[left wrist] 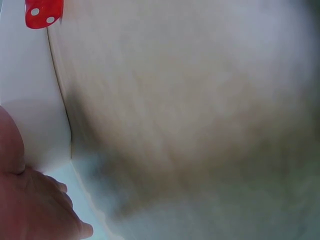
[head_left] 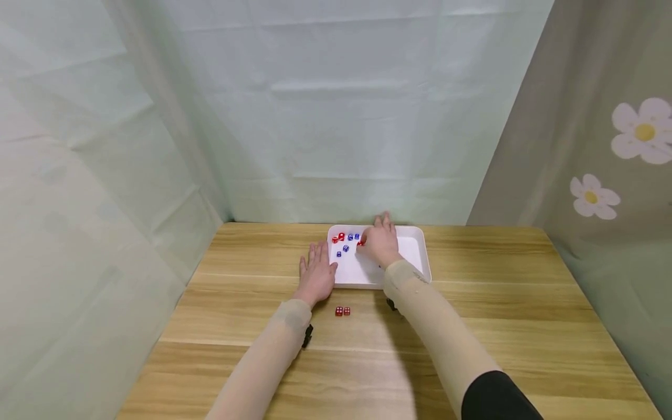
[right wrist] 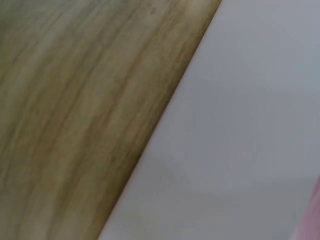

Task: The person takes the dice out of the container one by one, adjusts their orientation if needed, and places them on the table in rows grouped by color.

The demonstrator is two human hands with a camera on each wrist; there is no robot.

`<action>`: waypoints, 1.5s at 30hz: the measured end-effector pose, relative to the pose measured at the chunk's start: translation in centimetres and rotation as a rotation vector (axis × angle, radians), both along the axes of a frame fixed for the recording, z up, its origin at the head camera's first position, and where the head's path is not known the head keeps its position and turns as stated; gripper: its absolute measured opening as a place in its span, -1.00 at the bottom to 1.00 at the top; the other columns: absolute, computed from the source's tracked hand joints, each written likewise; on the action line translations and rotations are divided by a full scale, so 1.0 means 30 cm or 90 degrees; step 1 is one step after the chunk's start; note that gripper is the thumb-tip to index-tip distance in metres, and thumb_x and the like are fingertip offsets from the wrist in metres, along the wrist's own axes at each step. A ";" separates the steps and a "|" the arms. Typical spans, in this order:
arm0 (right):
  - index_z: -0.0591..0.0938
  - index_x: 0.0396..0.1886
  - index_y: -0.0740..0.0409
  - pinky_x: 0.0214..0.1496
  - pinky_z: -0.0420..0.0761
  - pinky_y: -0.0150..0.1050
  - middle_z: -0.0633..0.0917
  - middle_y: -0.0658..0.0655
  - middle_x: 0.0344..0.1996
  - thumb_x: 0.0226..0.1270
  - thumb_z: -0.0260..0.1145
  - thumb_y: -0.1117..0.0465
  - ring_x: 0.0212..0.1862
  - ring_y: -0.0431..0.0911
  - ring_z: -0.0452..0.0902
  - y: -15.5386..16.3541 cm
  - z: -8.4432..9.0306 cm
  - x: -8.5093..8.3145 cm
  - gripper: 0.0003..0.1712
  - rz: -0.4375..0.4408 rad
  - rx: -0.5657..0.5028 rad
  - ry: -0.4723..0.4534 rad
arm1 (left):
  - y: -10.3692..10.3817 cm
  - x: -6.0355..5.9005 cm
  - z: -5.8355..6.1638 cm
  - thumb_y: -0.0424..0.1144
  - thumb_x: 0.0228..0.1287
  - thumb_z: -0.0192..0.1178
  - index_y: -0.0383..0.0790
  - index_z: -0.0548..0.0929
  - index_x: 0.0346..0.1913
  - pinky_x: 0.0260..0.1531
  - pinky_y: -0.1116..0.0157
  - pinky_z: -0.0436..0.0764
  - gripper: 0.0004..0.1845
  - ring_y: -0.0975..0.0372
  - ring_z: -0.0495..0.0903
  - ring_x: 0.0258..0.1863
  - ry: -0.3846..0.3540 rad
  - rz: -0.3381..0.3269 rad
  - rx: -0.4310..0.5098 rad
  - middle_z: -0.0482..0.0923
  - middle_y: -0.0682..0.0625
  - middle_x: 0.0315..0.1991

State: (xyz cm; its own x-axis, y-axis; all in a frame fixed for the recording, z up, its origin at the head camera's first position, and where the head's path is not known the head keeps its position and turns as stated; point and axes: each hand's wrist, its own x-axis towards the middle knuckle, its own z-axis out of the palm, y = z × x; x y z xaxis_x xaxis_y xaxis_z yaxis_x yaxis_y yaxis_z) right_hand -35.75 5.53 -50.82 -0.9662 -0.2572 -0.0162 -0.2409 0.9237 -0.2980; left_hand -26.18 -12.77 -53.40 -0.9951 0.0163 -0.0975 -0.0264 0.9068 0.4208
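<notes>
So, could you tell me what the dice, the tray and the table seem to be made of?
The red dice on the table look like glossy translucent plastic, judging by their clear tint and white pips. The white tray seems to be smooth moulded plastic, with rounded corners and an even matt sheen. The table shows pale wood grain; solid wood or laminate cannot be told apart.

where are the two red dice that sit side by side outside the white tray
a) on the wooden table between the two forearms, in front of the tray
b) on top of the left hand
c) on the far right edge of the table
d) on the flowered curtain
a: the pair of red dice lies on the bare table on the near side of the white tray, between the two forearms.
</notes>
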 end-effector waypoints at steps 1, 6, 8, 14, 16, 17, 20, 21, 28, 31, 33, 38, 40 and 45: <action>0.87 -0.14 -0.02 0.71 -0.11 0.21 0.19 0.43 0.65 0.37 0.55 -0.04 0.71 0.37 -0.30 0.003 0.003 0.001 -0.76 0.002 -0.004 -0.005 | 0.000 -0.001 -0.001 -0.03 0.77 -0.15 -0.27 -0.18 0.75 0.63 -0.20 -0.31 -0.23 -0.05 -0.38 0.73 -0.003 0.000 -0.002 -0.24 -0.18 0.77; 0.86 -0.12 -0.05 0.72 -0.13 0.17 0.14 0.41 0.67 0.41 0.51 -0.06 0.71 0.34 -0.34 0.026 0.022 0.017 -0.76 0.011 -0.028 -0.026 | 0.001 -0.005 -0.004 -0.02 0.77 -0.17 -0.25 -0.21 0.76 0.63 -0.19 -0.32 -0.23 -0.04 -0.41 0.73 -0.014 0.003 -0.011 -0.27 -0.17 0.77; 0.86 -0.13 -0.06 0.71 -0.11 0.18 0.15 0.42 0.66 0.40 0.52 -0.08 0.71 0.35 -0.31 0.036 0.026 0.023 -0.76 0.015 -0.034 -0.021 | 0.002 -0.005 -0.005 -0.01 0.77 -0.17 -0.26 -0.21 0.76 0.63 -0.19 -0.33 -0.23 -0.04 -0.41 0.73 -0.016 0.002 -0.010 -0.28 -0.17 0.77; 0.86 -0.18 -0.09 0.69 -0.01 0.24 0.21 0.46 0.63 0.37 0.53 -0.10 0.69 0.42 -0.22 0.058 0.034 0.044 -0.77 0.040 -0.039 0.007 | -0.001 -0.001 -0.008 -0.02 0.77 -0.14 -0.28 -0.18 0.75 0.63 -0.21 -0.30 -0.22 -0.06 -0.38 0.73 -0.003 -0.002 -0.007 -0.24 -0.19 0.77; 0.86 -0.20 -0.08 0.68 0.01 0.25 0.23 0.49 0.61 0.36 0.53 -0.09 0.68 0.44 -0.20 0.061 0.036 0.055 -0.77 0.050 -0.041 0.013 | -0.003 -0.001 -0.007 -0.01 0.77 -0.14 -0.27 -0.19 0.75 0.63 -0.21 -0.29 -0.22 -0.06 -0.38 0.73 -0.002 -0.002 -0.008 -0.24 -0.19 0.77; 0.86 -0.21 -0.07 0.68 0.02 0.25 0.24 0.49 0.61 0.36 0.53 -0.09 0.68 0.45 -0.19 0.063 0.037 0.062 -0.78 0.056 -0.042 0.015 | -0.004 -0.001 -0.007 -0.01 0.77 -0.14 -0.27 -0.19 0.75 0.63 -0.20 -0.29 -0.22 -0.06 -0.38 0.73 -0.002 -0.002 -0.005 -0.24 -0.19 0.77; 0.86 -0.24 -0.06 0.68 0.04 0.25 0.25 0.49 0.61 0.36 0.52 -0.09 0.68 0.46 -0.19 0.066 0.038 0.085 -0.77 0.072 -0.042 0.019 | -0.008 -0.002 -0.007 -0.02 0.77 -0.14 -0.27 -0.20 0.75 0.63 -0.20 -0.30 -0.22 -0.06 -0.39 0.73 -0.003 -0.001 -0.003 -0.25 -0.19 0.77; 0.85 -0.24 -0.06 0.68 0.04 0.25 0.24 0.48 0.61 0.36 0.51 -0.09 0.68 0.45 -0.20 0.066 0.038 0.093 -0.77 0.077 -0.043 0.018 | -0.009 -0.002 -0.007 -0.02 0.77 -0.14 -0.27 -0.20 0.75 0.63 -0.20 -0.31 -0.22 -0.06 -0.39 0.73 -0.004 -0.001 -0.002 -0.25 -0.19 0.77; 0.82 -0.31 -0.07 0.66 0.11 0.26 0.26 0.45 0.61 0.32 0.53 -0.08 0.68 0.43 -0.17 0.075 0.057 0.156 -0.78 0.109 -0.080 0.031 | -0.009 0.001 -0.003 -0.02 0.77 -0.13 -0.28 -0.18 0.75 0.63 -0.22 -0.30 -0.22 -0.07 -0.37 0.73 0.001 -0.003 0.005 -0.23 -0.21 0.76; 0.83 -0.33 -0.05 0.64 0.16 0.26 0.31 0.46 0.58 0.29 0.54 -0.08 0.67 0.44 -0.12 0.082 0.068 0.186 -0.78 0.127 -0.088 0.042 | -0.007 0.002 0.001 -0.03 0.76 -0.11 -0.29 -0.15 0.75 0.63 -0.23 -0.29 -0.22 -0.09 -0.35 0.73 0.008 -0.003 0.011 -0.21 -0.22 0.76; 0.83 -0.34 -0.04 0.63 0.19 0.26 0.34 0.46 0.56 0.29 0.53 -0.08 0.67 0.45 -0.10 0.088 0.072 0.203 -0.77 0.139 -0.092 0.046 | -0.005 0.003 0.003 -0.04 0.76 -0.11 -0.30 -0.15 0.75 0.63 -0.22 -0.29 -0.22 -0.09 -0.35 0.73 0.008 -0.003 0.011 -0.21 -0.22 0.76; 0.83 -0.33 0.00 0.62 0.21 0.26 0.36 0.49 0.55 0.27 0.53 -0.07 0.65 0.47 -0.06 0.103 0.073 0.240 -0.75 0.159 -0.110 0.048 | -0.004 0.004 0.003 -0.05 0.76 -0.12 -0.31 -0.16 0.75 0.62 -0.24 -0.28 -0.23 -0.10 -0.35 0.73 0.008 -0.005 0.001 -0.21 -0.24 0.76; 0.83 -0.33 0.01 0.62 0.21 0.26 0.37 0.49 0.54 0.26 0.54 -0.07 0.64 0.47 -0.04 0.109 0.071 0.251 -0.74 0.165 -0.114 0.051 | -0.005 0.004 0.002 -0.05 0.76 -0.13 -0.31 -0.16 0.75 0.62 -0.24 -0.27 -0.23 -0.10 -0.34 0.73 0.008 -0.005 -0.001 -0.21 -0.24 0.76; 0.83 -0.35 0.00 0.60 0.24 0.27 0.39 0.48 0.53 0.24 0.54 -0.07 0.64 0.47 -0.01 0.121 0.070 0.281 -0.75 0.173 -0.123 0.057 | -0.010 -0.003 -0.009 -0.04 0.76 -0.13 -0.30 -0.17 0.75 0.63 -0.23 -0.31 -0.22 -0.09 -0.37 0.73 0.005 -0.004 0.013 -0.22 -0.23 0.76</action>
